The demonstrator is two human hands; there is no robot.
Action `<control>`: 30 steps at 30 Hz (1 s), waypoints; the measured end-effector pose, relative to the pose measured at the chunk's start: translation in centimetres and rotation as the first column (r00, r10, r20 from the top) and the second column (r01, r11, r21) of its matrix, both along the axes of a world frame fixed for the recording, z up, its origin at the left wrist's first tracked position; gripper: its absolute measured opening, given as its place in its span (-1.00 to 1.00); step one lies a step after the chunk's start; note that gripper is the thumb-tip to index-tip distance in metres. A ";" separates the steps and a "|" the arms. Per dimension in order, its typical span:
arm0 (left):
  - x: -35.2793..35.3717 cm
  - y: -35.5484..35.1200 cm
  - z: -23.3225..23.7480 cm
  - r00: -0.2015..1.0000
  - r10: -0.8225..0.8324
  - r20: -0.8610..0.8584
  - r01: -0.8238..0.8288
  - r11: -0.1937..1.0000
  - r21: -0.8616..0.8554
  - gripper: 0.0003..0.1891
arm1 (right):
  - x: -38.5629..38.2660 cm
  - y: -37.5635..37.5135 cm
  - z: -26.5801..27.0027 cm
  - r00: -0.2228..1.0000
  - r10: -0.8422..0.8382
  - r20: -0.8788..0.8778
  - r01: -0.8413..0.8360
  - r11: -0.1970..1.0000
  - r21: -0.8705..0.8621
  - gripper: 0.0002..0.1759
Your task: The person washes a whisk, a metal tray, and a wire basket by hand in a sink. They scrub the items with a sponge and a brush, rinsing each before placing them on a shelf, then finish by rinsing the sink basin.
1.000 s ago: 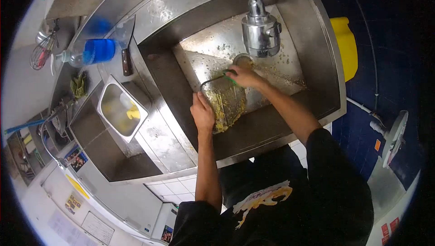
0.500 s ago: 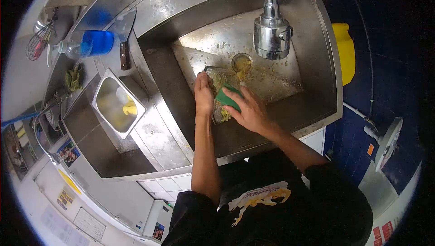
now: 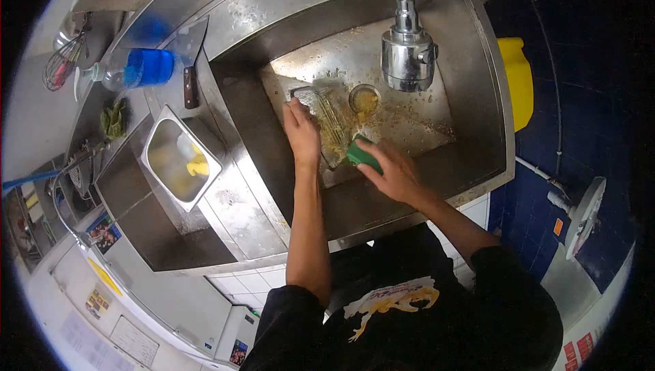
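Observation:
Inside the steel sink (image 3: 477,98), my left hand (image 3: 302,132) grips a wire rack (image 3: 327,115) by its left edge, and the rack is tilted over the sink floor. Yellowish bits cling to its wires. My right hand (image 3: 397,174) holds a green sponge (image 3: 364,154) at the rack's lower right side. Just right of the rack lies the round drain (image 3: 365,100), with yellow scraps in and around it.
A metal spray faucet (image 3: 408,60) hangs over the sink. Left of the sink are a knife (image 3: 190,86), a bottle of blue liquid (image 3: 147,67), a whisk (image 3: 66,62) and a steel container (image 3: 179,159) holding something yellow. A yellow jug (image 3: 516,84) stands to the right.
The rack has turned so its wire face shows more, with my left hand slightly further left. My right hand and the sponge have moved right and a little towards me.

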State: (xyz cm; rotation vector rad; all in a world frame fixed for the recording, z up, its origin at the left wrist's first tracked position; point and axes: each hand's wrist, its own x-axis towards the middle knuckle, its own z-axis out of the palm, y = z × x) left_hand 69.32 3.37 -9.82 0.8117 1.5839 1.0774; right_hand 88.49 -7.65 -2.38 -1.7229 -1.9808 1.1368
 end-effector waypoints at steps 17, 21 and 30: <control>4.2 -7.3 3.3 0.957 0.051 0.285 -0.048 0.999 -0.017 -0.75 | -1.2 5.2 1.0 0.951 -0.310 0.018 0.299 0.930 0.214 -0.43; 4.7 -9.3 5.0 0.971 0.082 0.225 -0.060 0.993 -0.102 -0.80 | 1.9 3.2 -2.7 0.931 -0.343 0.125 0.319 0.931 0.179 -0.43; 4.2 -9.5 3.9 0.939 0.146 0.312 -0.130 0.989 -0.070 -0.79 | -0.9 3.3 -1.4 0.934 -0.332 0.129 0.314 0.939 0.142 -0.40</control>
